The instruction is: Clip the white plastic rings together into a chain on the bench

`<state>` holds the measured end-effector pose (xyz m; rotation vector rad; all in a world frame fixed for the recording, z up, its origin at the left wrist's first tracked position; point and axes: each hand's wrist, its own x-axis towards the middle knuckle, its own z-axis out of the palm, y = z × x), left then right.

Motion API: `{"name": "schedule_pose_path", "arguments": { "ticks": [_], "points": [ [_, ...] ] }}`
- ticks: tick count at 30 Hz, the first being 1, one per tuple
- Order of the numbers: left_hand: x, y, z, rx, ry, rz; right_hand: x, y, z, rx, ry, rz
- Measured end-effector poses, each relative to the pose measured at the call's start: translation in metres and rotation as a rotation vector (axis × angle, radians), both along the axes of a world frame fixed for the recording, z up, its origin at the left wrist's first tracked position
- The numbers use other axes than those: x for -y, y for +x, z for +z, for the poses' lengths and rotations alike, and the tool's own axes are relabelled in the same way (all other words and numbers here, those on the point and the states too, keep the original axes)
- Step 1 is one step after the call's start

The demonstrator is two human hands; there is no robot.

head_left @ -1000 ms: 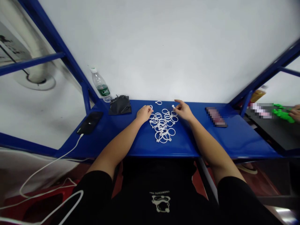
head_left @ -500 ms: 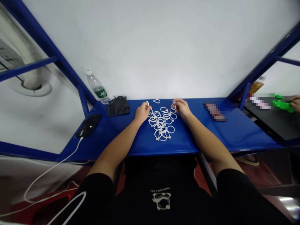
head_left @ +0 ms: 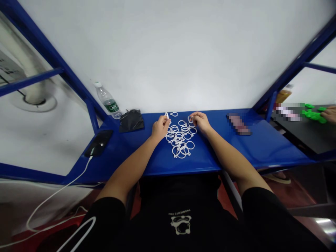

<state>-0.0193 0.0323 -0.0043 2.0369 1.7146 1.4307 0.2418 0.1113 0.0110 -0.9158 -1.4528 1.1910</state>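
Note:
A heap of several white plastic rings [head_left: 181, 140] lies in the middle of the blue table [head_left: 236, 150]. My left hand [head_left: 159, 127] is at the heap's upper left, its fingers pinched on a white ring held slightly above the surface. My right hand [head_left: 200, 122] is at the heap's upper right, fingers pinched on another white ring. One loose ring [head_left: 173, 114] lies alone near the wall, between my hands.
A water bottle [head_left: 106, 100] and a black pouch [head_left: 131, 121] stand at the back left. A dark phone [head_left: 99, 147] with a white cable lies on the left. A blurred flat object [head_left: 238, 123] lies right. Another person's hand [head_left: 330, 113] handles green parts [head_left: 313, 114] on the neighbouring black table.
Both hands have closed on rings and lifted them slightly. My right index finger, stretched out a second ago, is now curled. The view has shifted a little.

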Motion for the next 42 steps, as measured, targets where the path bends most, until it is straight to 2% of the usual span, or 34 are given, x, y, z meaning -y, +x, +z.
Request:
{"name": "schedule_pose_path", "arguments": {
  "ticks": [8,15,22,33,39,42],
  "points": [
    [-0.001,0.001,-0.004,-0.024,0.021,-0.092,0.003,-0.002,0.001,0.049,0.032,0.016],
    [0.002,0.003,-0.001,-0.016,-0.015,-0.065,0.011,-0.006,0.001,0.191,0.109,0.025],
    [0.002,0.003,0.000,0.005,-0.036,-0.071,0.026,-0.014,0.003,0.318,0.235,0.128],
    [0.003,0.004,-0.002,-0.036,-0.043,-0.111,0.021,-0.008,0.002,0.442,0.297,0.098],
    [0.006,0.005,0.004,-0.026,-0.078,-0.074,0.022,-0.006,0.003,0.601,0.524,0.167],
    [0.006,0.005,0.003,-0.003,-0.054,-0.057,0.031,-0.009,0.006,0.705,0.616,0.148]
  ]
}}
